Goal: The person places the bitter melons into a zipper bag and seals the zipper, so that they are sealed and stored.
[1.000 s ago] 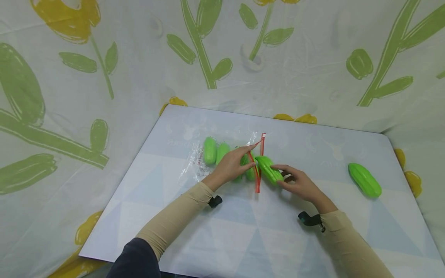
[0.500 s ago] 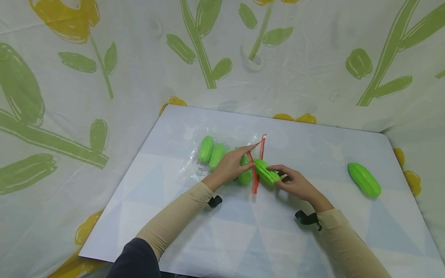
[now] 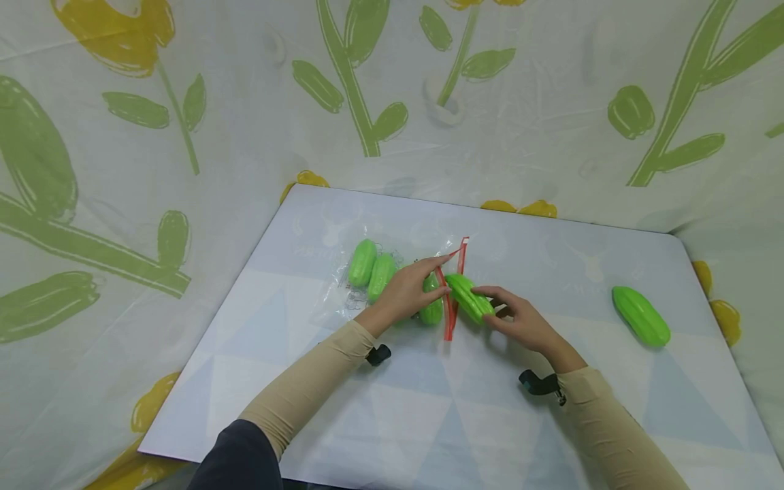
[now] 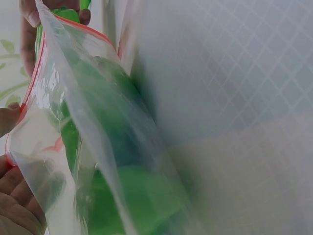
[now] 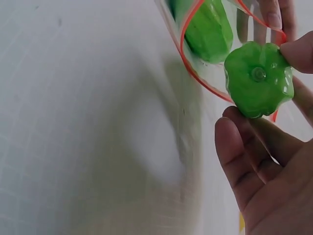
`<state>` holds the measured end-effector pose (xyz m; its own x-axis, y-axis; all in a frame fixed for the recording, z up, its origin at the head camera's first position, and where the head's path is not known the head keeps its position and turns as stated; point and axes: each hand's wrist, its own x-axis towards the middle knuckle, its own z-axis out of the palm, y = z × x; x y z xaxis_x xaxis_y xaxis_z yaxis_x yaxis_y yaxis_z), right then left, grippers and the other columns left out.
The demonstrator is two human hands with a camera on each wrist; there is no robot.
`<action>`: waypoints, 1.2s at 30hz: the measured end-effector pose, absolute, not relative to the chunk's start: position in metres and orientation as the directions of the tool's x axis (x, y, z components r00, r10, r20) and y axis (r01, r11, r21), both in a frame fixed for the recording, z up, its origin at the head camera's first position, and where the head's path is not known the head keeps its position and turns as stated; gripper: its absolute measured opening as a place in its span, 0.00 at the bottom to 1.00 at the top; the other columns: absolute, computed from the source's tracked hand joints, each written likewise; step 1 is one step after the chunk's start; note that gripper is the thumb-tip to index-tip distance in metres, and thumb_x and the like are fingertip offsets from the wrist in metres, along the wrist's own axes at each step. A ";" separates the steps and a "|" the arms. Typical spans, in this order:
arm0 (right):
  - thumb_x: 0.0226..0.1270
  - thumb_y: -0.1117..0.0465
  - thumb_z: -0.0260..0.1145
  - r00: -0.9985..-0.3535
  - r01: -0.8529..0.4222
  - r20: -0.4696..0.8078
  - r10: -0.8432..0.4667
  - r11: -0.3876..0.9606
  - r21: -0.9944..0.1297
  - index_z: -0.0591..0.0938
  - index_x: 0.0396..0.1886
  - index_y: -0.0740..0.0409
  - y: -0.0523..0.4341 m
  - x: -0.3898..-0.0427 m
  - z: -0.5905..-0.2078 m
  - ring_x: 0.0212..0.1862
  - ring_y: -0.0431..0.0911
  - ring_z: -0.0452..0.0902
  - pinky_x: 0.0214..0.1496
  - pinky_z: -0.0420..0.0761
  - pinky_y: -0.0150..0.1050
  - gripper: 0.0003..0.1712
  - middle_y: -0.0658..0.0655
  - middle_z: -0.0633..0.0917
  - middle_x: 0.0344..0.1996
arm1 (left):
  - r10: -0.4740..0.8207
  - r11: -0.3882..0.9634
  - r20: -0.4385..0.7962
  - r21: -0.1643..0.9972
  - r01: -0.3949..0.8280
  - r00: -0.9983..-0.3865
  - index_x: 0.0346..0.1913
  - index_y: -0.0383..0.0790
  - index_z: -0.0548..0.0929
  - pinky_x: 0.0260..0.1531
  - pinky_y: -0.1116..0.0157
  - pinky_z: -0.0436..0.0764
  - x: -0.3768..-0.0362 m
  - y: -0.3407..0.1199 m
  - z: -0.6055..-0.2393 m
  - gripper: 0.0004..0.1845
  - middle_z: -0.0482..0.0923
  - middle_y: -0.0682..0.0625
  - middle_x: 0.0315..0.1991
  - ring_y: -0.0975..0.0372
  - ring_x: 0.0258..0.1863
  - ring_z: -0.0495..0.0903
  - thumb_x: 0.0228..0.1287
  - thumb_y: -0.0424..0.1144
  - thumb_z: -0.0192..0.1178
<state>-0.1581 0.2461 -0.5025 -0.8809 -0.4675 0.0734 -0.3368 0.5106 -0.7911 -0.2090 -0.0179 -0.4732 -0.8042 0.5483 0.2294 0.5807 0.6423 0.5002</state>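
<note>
A clear zip bag [image 3: 343, 299] with a red zip strip lies on its side, several green cucumber-shaped toys [image 3: 363, 263] inside. My left hand [image 3: 404, 292] holds the bag's mouth by its edge; the left wrist view has the thumb [image 4: 7, 119] at the red strip. With thumb and fingers, my right hand [image 3: 523, 323] grips another ribbed green toy cucumber [image 3: 470, 298]. Its far end is at the bag's spread mouth. In the right wrist view the near lobed end of this toy cucumber [image 5: 257, 81] faces the camera, and one inside the bag [image 5: 210, 32] shows behind.
A loose green toy cucumber [image 3: 640, 316] lies on the right of the pale patterned table [image 3: 380, 429]. Cloth printed with flowers and leaves [image 3: 245, 88] hangs behind and beside the table.
The right hand has moved slightly left, bringing the toy cucumber closer to the bag's mouth. Toys inside the bag have shifted a little left. The left hand stays almost still.
</note>
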 end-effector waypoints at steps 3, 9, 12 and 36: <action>0.64 0.54 0.63 -0.893 -0.324 0.073 -0.445 0.521 -0.790 0.69 0.64 0.43 0.245 -0.159 -0.503 0.48 0.48 0.74 0.45 0.79 0.44 0.28 0.52 0.72 0.60 | 0.548 0.642 0.233 0.499 0.583 -0.803 0.70 0.52 0.61 0.61 0.63 0.68 -0.209 -0.018 -0.474 0.35 0.68 0.52 0.64 0.60 0.63 0.67 0.62 0.56 0.57; 0.62 0.48 0.64 -0.925 -0.264 0.037 -0.378 0.572 -0.776 0.68 0.64 0.37 0.241 -0.161 -0.502 0.47 0.47 0.74 0.46 0.79 0.45 0.30 0.50 0.73 0.59 | 0.546 0.638 0.232 0.508 0.579 -0.805 0.70 0.54 0.60 0.60 0.62 0.68 -0.209 -0.018 -0.474 0.35 0.68 0.52 0.64 0.60 0.63 0.67 0.61 0.56 0.57; 0.61 0.46 0.64 -0.936 -0.241 0.024 -0.350 0.594 -0.767 0.68 0.64 0.35 0.238 -0.163 -0.501 0.47 0.48 0.75 0.46 0.79 0.46 0.31 0.50 0.74 0.57 | 0.544 0.638 0.232 0.510 0.577 -0.807 0.70 0.55 0.60 0.60 0.62 0.68 -0.209 -0.018 -0.474 0.36 0.68 0.52 0.64 0.60 0.63 0.67 0.61 0.56 0.58; 0.65 0.51 0.62 -0.912 -0.268 0.037 -0.408 0.525 -0.808 0.66 0.67 0.38 0.214 -0.174 -0.507 0.50 0.51 0.77 0.50 0.79 0.46 0.31 0.49 0.68 0.64 | 0.561 0.622 0.219 0.525 0.581 -0.799 0.69 0.52 0.63 0.61 0.64 0.67 -0.211 -0.017 -0.472 0.36 0.67 0.55 0.64 0.62 0.64 0.66 0.59 0.55 0.60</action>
